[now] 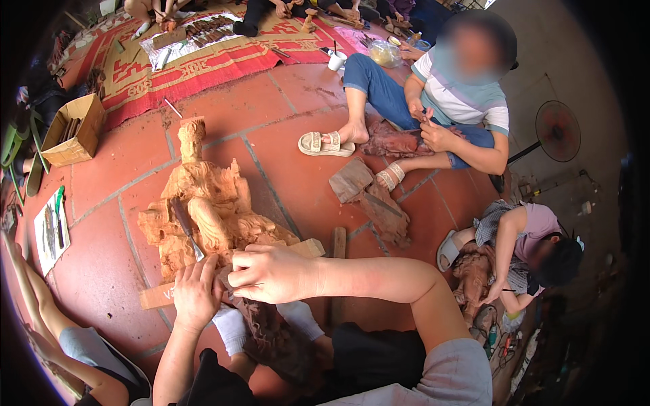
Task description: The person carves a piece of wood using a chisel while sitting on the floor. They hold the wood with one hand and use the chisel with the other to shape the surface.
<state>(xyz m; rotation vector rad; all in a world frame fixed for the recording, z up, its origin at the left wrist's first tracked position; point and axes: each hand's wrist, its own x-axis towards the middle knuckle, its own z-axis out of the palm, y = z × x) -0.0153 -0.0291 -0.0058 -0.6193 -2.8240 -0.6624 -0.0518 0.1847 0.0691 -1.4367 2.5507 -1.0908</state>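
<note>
A pale wooden carving of a robed, seated figure (pixel 203 196) lies in front of me on the tiled floor, its head pointing away. Across its middle rests a chisel (pixel 181 218), dark handle up and blade toward my fingers. My left hand (pixel 196 291) lies at the carving's lower end near the blade, fingers stretched out. Next to it my right hand (pixel 269 274) is closed in a pinch; a thin edge shows at its fingers, too small to name. Below both hands a dark reddish-brown carved piece (pixel 267 331) sits between my legs, its upper end partly hidden by them.
On the right, a person (pixel 467 101) works on a dark carving, and another (pixel 521 250) bends over a brown one. A wooden block (pixel 351 179) lies near. Left stand a cardboard box (pixel 74 128) and a sheet with tools (pixel 51 230). A red patterned mat (pixel 203 71) is at the back.
</note>
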